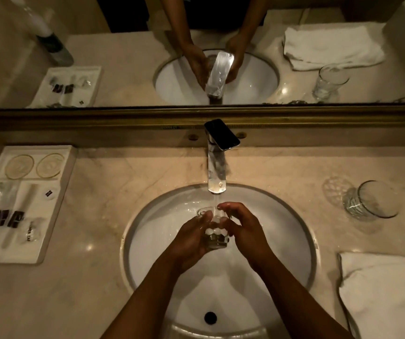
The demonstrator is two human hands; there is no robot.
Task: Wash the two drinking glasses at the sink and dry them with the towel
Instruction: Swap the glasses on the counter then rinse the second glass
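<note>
Holding a clear, faceted drinking glass [214, 231] between them at the centre of the frame, both hands sit over the white oval sink basin [294, 241], just beneath the chrome faucet spout [216, 174]. The left hand [190, 243] is curled around the glass's left side, fingers closed on its lower body. The right hand [241, 227] is half closed against the right side, its fingertips arched over the rim. A thin stream of water [216, 204] falls from the spout into the open mouth of the glass, which stands roughly upright with its thick base lowest.

The second clear drinking glass [370, 200] rests on the beige marble counter [113, 192] at the right of the frame, well apart from the basin and tilted so its mouth faces the camera. Below it, in the lower right corner, lies a folded white towel [387, 289], touched by neither hand. A dark drain hole [210, 317] shows at the bottom of the basin, between the forearms.

At the left edge sits a white rectangular amenity tray [49, 241] holding small wrapped toiletries and two round coasters. Across the upper part of the frame a bronze-framed mirror [123, 57] reflects the hands, faucet, towel and second glass.
</note>
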